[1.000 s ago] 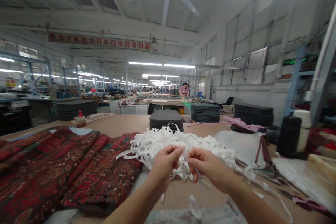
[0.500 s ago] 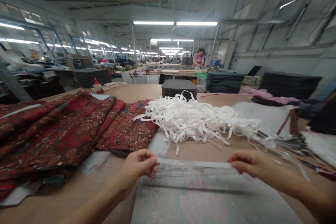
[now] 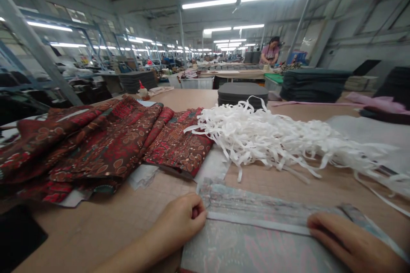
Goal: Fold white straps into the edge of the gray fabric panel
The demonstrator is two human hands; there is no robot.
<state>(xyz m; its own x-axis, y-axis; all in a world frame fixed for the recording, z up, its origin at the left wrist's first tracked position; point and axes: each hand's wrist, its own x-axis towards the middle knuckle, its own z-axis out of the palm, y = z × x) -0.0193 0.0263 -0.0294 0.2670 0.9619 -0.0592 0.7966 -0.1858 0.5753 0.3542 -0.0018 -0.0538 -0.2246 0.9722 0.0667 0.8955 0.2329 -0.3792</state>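
A white strip point(image 3: 259, 223) lies stretched across a grey patterned fabric piece point(image 3: 256, 247) at the table's near edge. My left hand point(image 3: 182, 222) is closed in a pinch on the strip's left end. My right hand point(image 3: 349, 243) presses down on the strip's right end with its fingers curled over it. Behind them a loose heap of white strips point(image 3: 275, 136) lies on the wooden table point(image 3: 128, 217).
Red patterned fabric pieces point(image 3: 96, 145) overlap at the left. Stacks of dark grey pads point(image 3: 242, 94) stand at the back, with pink cloth point(image 3: 378, 103) and white fabric point(image 3: 368, 132) at the right. A person point(image 3: 270, 51) works at a far table.
My hands left the heap with one white strip, pulled it taut between them, and lowered it onto the grey fabric. The view tilted downward.
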